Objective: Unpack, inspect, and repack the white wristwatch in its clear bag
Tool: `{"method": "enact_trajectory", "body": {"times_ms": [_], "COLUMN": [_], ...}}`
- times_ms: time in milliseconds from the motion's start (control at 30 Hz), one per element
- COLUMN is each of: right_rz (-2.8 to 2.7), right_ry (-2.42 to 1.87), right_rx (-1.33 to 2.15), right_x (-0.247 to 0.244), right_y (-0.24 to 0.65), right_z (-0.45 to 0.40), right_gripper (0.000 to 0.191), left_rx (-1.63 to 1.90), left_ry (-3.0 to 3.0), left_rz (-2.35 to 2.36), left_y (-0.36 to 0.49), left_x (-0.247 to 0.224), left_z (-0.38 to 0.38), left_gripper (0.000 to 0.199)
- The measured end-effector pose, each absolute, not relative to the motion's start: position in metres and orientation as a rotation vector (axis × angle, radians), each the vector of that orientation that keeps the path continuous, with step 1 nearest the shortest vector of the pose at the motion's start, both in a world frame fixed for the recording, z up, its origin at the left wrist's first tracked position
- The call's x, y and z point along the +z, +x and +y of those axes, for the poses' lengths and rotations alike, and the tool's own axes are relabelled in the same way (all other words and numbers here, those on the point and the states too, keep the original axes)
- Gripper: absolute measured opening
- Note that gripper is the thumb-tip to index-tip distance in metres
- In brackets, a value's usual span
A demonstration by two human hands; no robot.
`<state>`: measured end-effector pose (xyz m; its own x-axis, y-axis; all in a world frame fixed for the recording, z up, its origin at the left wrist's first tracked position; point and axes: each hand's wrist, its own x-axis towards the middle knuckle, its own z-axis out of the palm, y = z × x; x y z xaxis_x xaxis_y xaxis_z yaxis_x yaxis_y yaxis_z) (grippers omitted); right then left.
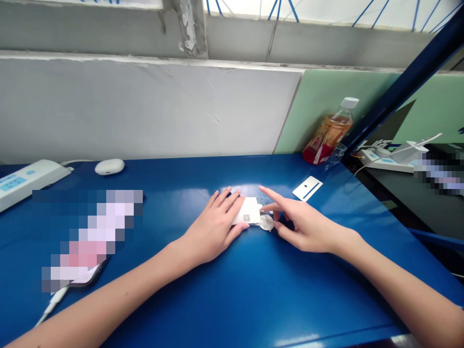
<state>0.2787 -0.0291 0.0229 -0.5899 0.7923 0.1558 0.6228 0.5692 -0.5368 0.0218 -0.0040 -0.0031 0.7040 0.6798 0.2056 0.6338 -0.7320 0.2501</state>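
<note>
**Both hands at a small white packet on a blue table**

The left hand [217,224] lies flat, fingers extended, over the left part of the white packet [251,209], pressing rather than gripping. The right hand [302,224] is partly open, index finger extended and thumb apart, at the packet's right end, beside a round translucent piece [266,222]; whether it pinches anything I cannot tell.

Past the right hand lies a white card [307,188] (it has a dark slot), and a bottle [328,135] leans at the back near the blue post [402,82]. Left of the hands are a phone [89,241], with a cable [56,299] at its near end, a white case [109,166] and a power strip [27,181]. Nothing stands between the hands and the blue table [224,299].
</note>
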Motion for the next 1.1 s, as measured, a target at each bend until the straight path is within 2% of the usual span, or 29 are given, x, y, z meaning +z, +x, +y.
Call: {"method": "enact_trajectory", "body": {"times_ms": [167, 267, 400, 600, 767, 1100], "right_rz": [-2.255, -2.200, -2.206, -2.159, -2.224, -2.403], "right_ry": [-1.281, -1.430, -1.498, -1.274, -1.137, -1.052], "right_rx": [0.390, 0.261, 0.383, 0.623, 0.608, 0.556], "right_x": [0.026, 0.026, 0.027, 0.030, 0.026, 0.027], "right_y": [0.290, 0.294, 0.291, 0.282, 0.279, 0.279], "right_z": [-0.019, -0.015, -0.015, -0.022, -0.025, -0.026], "right_gripper": [0.048, 0.039, 0.035, 0.035, 0.029, 0.038], "left_rx": [0.300, 0.264, 0.289, 0.367, 0.379, 0.417], "left_ry": [2.792, 2.802, 2.791, 2.759, 2.754, 2.770], "left_rz": [1.067, 1.065, 1.071, 1.047, 1.038, 1.021], "left_y": [0.022, 0.022, 0.022, 0.022, 0.021, 0.022], "left_x": [0.002, 0.003, 0.002, 0.000, 0.000, 0.000], "left_z": [-0.006, -0.006, -0.007, -0.006, -0.006, -0.006], "left_gripper": [0.062, 0.064, 0.064, 0.061, 0.060, 0.059]}}
